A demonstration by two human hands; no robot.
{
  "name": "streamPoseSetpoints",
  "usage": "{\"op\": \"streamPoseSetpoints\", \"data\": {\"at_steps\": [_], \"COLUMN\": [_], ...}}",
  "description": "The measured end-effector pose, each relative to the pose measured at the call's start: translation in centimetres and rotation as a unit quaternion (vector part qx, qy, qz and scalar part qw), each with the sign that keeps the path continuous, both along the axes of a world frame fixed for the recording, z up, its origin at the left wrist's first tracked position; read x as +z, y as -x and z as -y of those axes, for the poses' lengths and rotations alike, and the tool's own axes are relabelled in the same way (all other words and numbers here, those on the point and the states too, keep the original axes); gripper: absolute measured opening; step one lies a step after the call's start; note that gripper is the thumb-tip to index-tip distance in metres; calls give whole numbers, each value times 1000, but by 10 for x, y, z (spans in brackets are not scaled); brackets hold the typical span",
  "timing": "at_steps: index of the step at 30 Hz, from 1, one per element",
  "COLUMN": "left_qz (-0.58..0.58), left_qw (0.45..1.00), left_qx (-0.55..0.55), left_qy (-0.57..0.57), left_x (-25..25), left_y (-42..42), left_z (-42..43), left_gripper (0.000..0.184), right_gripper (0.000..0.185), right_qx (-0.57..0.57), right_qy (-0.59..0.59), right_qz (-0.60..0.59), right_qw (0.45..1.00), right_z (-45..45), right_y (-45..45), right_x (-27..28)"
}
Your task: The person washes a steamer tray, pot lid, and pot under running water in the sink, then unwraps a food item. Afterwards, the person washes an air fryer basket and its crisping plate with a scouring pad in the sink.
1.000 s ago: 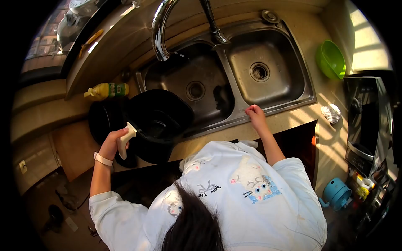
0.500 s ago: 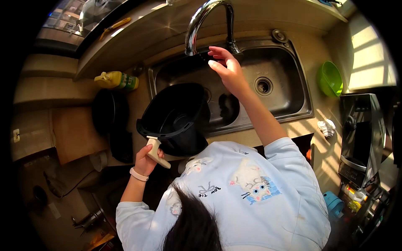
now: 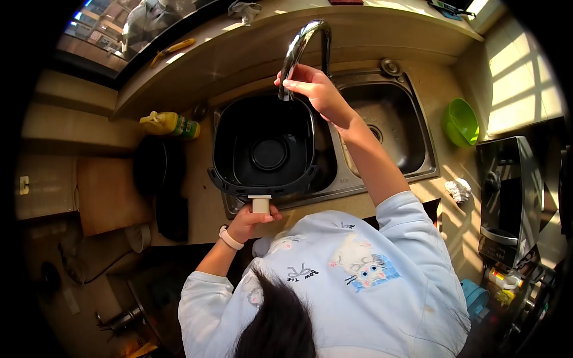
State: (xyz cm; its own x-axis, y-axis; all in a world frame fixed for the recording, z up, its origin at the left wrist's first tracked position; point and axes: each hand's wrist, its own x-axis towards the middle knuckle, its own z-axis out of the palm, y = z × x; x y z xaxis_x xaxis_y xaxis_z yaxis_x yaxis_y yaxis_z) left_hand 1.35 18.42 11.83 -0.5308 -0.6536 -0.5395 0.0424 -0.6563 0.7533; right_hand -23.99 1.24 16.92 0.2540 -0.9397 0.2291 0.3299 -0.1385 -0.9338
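My left hand [image 3: 246,222] is closed around the cream handle [image 3: 261,204] of a black air fryer basket [image 3: 267,128]. The basket sits over the left bowl of the metal sink [image 3: 352,190], its open top facing up and a round recess visible in its floor. Above its back right corner, my right hand [image 3: 316,92] grips the chrome faucet [image 3: 301,45] near the end of its curved spout, thumb in front and fingertips behind. No stream of water can be made out.
Left of the sink stand a yellow bottle [image 3: 170,125] and a black pan [image 3: 158,164]. On the right are a green bowl [image 3: 461,122], a crumpled white cloth [image 3: 458,191] and a dark appliance [image 3: 507,200]. A yellow-handled tool [image 3: 173,49] lies on the ledge.
The basket has moved right and away from my body, levelling out over the sink beneath the faucet. My right hand has gone from open beside the spout to gripping it.
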Motion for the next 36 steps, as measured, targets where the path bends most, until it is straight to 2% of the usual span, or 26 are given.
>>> {"op": "streamPoseSetpoints", "data": {"at_steps": [2,5,6,7,9,11,12,13,15,19,22,24,27,30,32,36], "left_qz": [2,-15,-4,8,12,21,20,20,21,33,62,81,67,65,99,67], "left_qw": [1000,998,997,996,995,993,994,993,993,989,985,982,980,981,971,973], "left_qx": [13,39,36,31,41,57,58,65,72,79,92,95,95,101,102,128], "left_qy": [16,44,63,80,88,97,95,92,89,116,135,142,160,152,194,179], "left_x": [-7,-21,-26,-31,-42,-48,-52,-56,-61,-63,-54,-54,-62,-67,-69,-58], "left_y": [11,17,18,20,25,29,31,32,34,42,46,46,44,45,47,50], "left_z": [3,8,9,10,10,11,11,12,14,16,23,28,35,42,47,60], "left_gripper": [28,22,23,24,24,23,23,22,22,22,23,24,27,29,29,27], "right_gripper": [24,30,33,36,37,38,38,36,29,22,20,26,32,37,37,41], "right_qx": [64,69,36,-39,-145,-67,3,-30,-85,-120,-158,-130,-159,-156,-159,-153], "right_qy": [-6,-49,38,-13,96,-154,-81,-102,38,52,117,80,76,78,66,30], "right_qz": [0,-10,-114,-177,-341,-321,-298,-388,-437,-463,-456,-440,-386,-391,-385,-377], "right_qw": [998,996,992,983,924,932,951,916,894,877,868,885,906,904,907,913], "right_z": [-4,3,11,18,53,70,86,67,55,33,23,23,26,23,22,21], "right_y": [23,47,52,53,64,71,76,77,76,77,80,81,78,77,76,76], "right_x": [1,-12,-12,-23,-84,-129,-175,-174,-183,-186,-180,-181,-203,-204,-200,-197]}}
